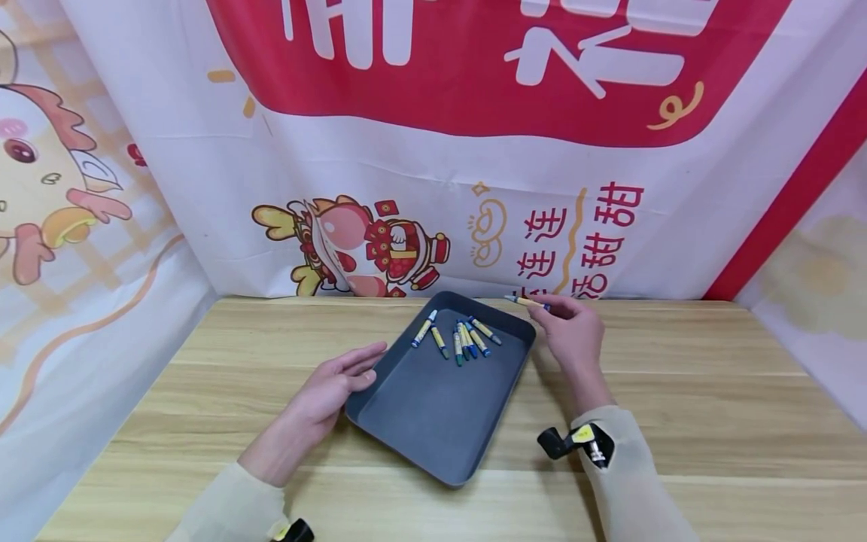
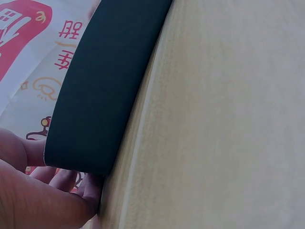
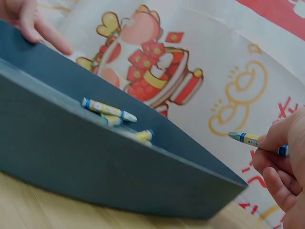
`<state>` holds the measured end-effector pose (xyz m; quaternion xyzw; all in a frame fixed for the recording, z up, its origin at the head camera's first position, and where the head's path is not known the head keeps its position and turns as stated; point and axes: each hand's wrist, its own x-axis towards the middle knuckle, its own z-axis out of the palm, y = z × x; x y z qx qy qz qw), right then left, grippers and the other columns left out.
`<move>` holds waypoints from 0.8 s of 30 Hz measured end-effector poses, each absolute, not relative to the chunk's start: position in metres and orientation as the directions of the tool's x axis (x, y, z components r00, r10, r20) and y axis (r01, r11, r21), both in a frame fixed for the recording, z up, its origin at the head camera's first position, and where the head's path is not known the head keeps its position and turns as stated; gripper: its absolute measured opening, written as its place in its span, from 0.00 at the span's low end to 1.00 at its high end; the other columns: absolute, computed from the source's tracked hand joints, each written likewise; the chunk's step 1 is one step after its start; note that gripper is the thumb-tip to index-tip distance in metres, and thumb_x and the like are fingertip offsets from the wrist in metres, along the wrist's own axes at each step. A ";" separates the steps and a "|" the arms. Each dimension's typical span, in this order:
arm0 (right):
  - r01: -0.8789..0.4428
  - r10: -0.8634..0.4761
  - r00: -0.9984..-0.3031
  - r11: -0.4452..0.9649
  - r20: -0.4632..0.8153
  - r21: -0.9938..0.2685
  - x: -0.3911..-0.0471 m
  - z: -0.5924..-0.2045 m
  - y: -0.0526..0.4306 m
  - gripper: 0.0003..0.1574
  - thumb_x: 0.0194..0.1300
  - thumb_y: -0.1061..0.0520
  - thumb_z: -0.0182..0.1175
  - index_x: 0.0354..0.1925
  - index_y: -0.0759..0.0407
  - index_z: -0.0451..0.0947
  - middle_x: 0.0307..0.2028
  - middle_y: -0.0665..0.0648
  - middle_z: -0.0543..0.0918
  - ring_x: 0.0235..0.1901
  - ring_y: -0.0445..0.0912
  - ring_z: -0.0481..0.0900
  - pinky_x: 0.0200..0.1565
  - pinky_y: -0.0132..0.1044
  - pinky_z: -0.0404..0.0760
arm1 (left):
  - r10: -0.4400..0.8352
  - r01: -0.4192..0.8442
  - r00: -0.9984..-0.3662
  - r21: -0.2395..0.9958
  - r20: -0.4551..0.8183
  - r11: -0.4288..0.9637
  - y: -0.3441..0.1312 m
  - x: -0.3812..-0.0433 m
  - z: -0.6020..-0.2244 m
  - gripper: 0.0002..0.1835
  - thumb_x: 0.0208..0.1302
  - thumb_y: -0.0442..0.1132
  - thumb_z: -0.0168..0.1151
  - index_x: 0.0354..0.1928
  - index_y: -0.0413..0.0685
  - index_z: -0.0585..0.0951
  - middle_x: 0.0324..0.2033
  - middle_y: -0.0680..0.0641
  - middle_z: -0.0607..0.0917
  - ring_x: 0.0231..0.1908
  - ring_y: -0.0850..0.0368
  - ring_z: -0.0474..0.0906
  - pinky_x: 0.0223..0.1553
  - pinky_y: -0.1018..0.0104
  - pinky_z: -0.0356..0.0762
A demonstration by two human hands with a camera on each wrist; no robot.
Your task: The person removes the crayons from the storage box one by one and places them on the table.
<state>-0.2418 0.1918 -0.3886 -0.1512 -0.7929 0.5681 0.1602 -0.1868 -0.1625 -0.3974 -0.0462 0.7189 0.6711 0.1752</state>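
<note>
A dark grey rectangular tray lies slantwise on the table, with several yellow-and-blue wrapped crayons toward its far end. At the tray's left side, my left hand holds the wall, thumb over the rim and fingers along the outside. The left wrist view shows those fingers behind the tray's corner. Just off the tray's far right corner, my right hand pinches one crayon between thumb and fingers. Its grey-green tip points left toward the tray, above rim height.
The wooden table runs back to a hanging white cloth with red print and cartoon figures. More printed cloth hangs at the left side. Black wrist cameras sit on both sleeves.
</note>
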 end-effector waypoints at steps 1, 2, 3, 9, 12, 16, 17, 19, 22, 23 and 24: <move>0.061 0.424 -0.902 0.312 0.081 -0.948 -0.241 -0.389 0.195 0.18 0.66 0.51 0.74 0.53 0.53 0.91 0.50 0.55 0.89 0.45 0.41 0.81 0.40 0.25 0.79 | 0.169 -0.301 -0.935 0.949 -0.313 0.094 -0.163 -0.187 -0.397 0.28 0.80 0.32 0.52 0.78 0.53 0.71 0.78 0.43 0.72 0.76 0.43 0.71 0.79 0.47 0.66; 0.065 0.426 -0.901 0.312 0.078 -0.948 -0.241 -0.390 0.197 0.18 0.66 0.50 0.75 0.53 0.53 0.90 0.50 0.54 0.89 0.45 0.41 0.81 0.41 0.25 0.80 | 0.170 -0.301 -0.934 0.949 -0.313 0.094 -0.163 -0.187 -0.397 0.28 0.80 0.32 0.52 0.78 0.53 0.71 0.78 0.43 0.72 0.76 0.42 0.71 0.79 0.46 0.66; 0.068 0.428 -0.901 0.316 0.079 -0.946 -0.241 -0.391 0.200 0.18 0.66 0.50 0.75 0.53 0.53 0.90 0.52 0.54 0.89 0.46 0.42 0.81 0.41 0.26 0.80 | 0.169 -0.301 -0.934 0.949 -0.313 0.095 -0.163 -0.187 -0.397 0.28 0.80 0.32 0.52 0.78 0.53 0.71 0.78 0.43 0.72 0.76 0.43 0.71 0.79 0.46 0.66; 0.116 0.461 -0.886 0.337 0.057 -0.934 -0.240 -0.397 0.214 0.18 0.68 0.49 0.74 0.54 0.50 0.90 0.53 0.54 0.89 0.46 0.41 0.81 0.42 0.26 0.80 | 0.173 -0.306 -0.932 0.947 -0.320 0.101 -0.163 -0.186 -0.397 0.28 0.80 0.33 0.52 0.79 0.54 0.71 0.78 0.43 0.72 0.77 0.43 0.69 0.79 0.45 0.64; 0.137 0.469 -0.882 0.340 0.041 -0.930 -0.240 -0.402 0.222 0.18 0.67 0.51 0.74 0.55 0.50 0.90 0.52 0.56 0.90 0.45 0.40 0.82 0.41 0.24 0.81 | 0.174 -0.308 -0.931 0.946 -0.322 0.102 -0.163 -0.186 -0.396 0.28 0.80 0.33 0.52 0.79 0.54 0.71 0.79 0.43 0.71 0.78 0.43 0.68 0.80 0.45 0.63; 0.177 0.474 -0.880 0.372 0.023 -0.911 -0.241 -0.410 0.231 0.19 0.67 0.52 0.73 0.55 0.51 0.89 0.52 0.57 0.90 0.45 0.42 0.82 0.41 0.25 0.80 | 0.174 -0.309 -0.930 0.945 -0.323 0.103 -0.163 -0.186 -0.396 0.28 0.80 0.33 0.53 0.79 0.54 0.70 0.79 0.43 0.71 0.78 0.43 0.67 0.80 0.44 0.62; 0.192 0.477 -0.879 0.380 0.014 -0.905 -0.241 -0.411 0.233 0.19 0.67 0.52 0.73 0.56 0.51 0.89 0.52 0.57 0.89 0.46 0.42 0.81 0.41 0.27 0.80 | 0.175 -0.309 -0.930 0.945 -0.323 0.104 -0.163 -0.186 -0.396 0.28 0.80 0.33 0.53 0.79 0.54 0.70 0.79 0.43 0.71 0.78 0.43 0.67 0.80 0.44 0.62; 0.217 0.485 -0.875 0.394 0.001 -0.893 -0.240 -0.413 0.235 0.19 0.68 0.51 0.72 0.56 0.51 0.89 0.52 0.58 0.89 0.47 0.45 0.81 0.41 0.29 0.79 | 0.179 -0.308 -0.930 0.946 -0.322 0.104 -0.163 -0.186 -0.396 0.28 0.80 0.33 0.52 0.79 0.53 0.70 0.79 0.43 0.71 0.79 0.43 0.67 0.80 0.44 0.62; 0.238 0.489 -0.872 0.406 -0.010 -0.882 -0.239 -0.415 0.237 0.19 0.68 0.51 0.72 0.56 0.51 0.89 0.53 0.59 0.88 0.50 0.48 0.81 0.44 0.32 0.78 | 0.183 -0.306 -0.929 0.946 -0.321 0.104 -0.163 -0.187 -0.396 0.28 0.81 0.33 0.52 0.79 0.53 0.70 0.79 0.43 0.71 0.78 0.43 0.67 0.80 0.44 0.63; 0.240 0.488 -0.873 0.414 -0.009 -0.878 -0.239 -0.415 0.238 0.19 0.68 0.51 0.72 0.56 0.51 0.89 0.53 0.59 0.89 0.51 0.49 0.81 0.45 0.33 0.77 | 0.183 -0.307 -0.929 0.946 -0.321 0.103 -0.163 -0.187 -0.396 0.28 0.80 0.33 0.52 0.79 0.53 0.70 0.79 0.44 0.71 0.78 0.43 0.67 0.80 0.44 0.63; 0.239 0.486 -0.874 0.423 -0.004 -0.874 -0.238 -0.416 0.238 0.19 0.68 0.51 0.72 0.56 0.52 0.89 0.53 0.59 0.89 0.52 0.49 0.81 0.46 0.34 0.76 | 0.183 -0.307 -0.929 0.946 -0.321 0.103 -0.163 -0.187 -0.397 0.28 0.80 0.33 0.52 0.79 0.53 0.70 0.79 0.44 0.71 0.78 0.43 0.67 0.80 0.44 0.63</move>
